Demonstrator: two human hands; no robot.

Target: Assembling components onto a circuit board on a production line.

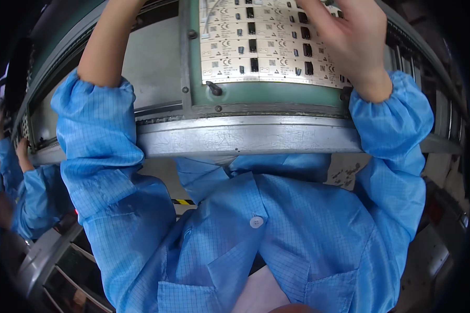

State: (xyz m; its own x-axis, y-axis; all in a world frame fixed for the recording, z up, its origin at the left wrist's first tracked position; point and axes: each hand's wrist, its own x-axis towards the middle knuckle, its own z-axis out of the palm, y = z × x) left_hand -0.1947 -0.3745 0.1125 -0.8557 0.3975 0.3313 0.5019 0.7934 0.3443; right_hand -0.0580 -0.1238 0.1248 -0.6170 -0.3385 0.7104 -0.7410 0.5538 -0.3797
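- Panel [269, 44] of small pale rectangular parts, each carrying a dark block, is lying flat in rows on a green tray [277, 95], under the right hand.
- Right hand [350, 36] is resting palm down on the panel, fingers spread and curled; nothing is gripped.
- Left hand is running out of view past the top edge; whether it is open cannot be told.
- Panel's long axis is running left to right between the forearms.
- Brushed metal rail [245, 136] is lying just below both wrists.
- Blue gridded sleeves are ending in gathered cuffs.

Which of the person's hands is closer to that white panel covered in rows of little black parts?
The right hand is closer: it rests on the white panel. The left forearm reaches up well to its left, and that hand is out of view.
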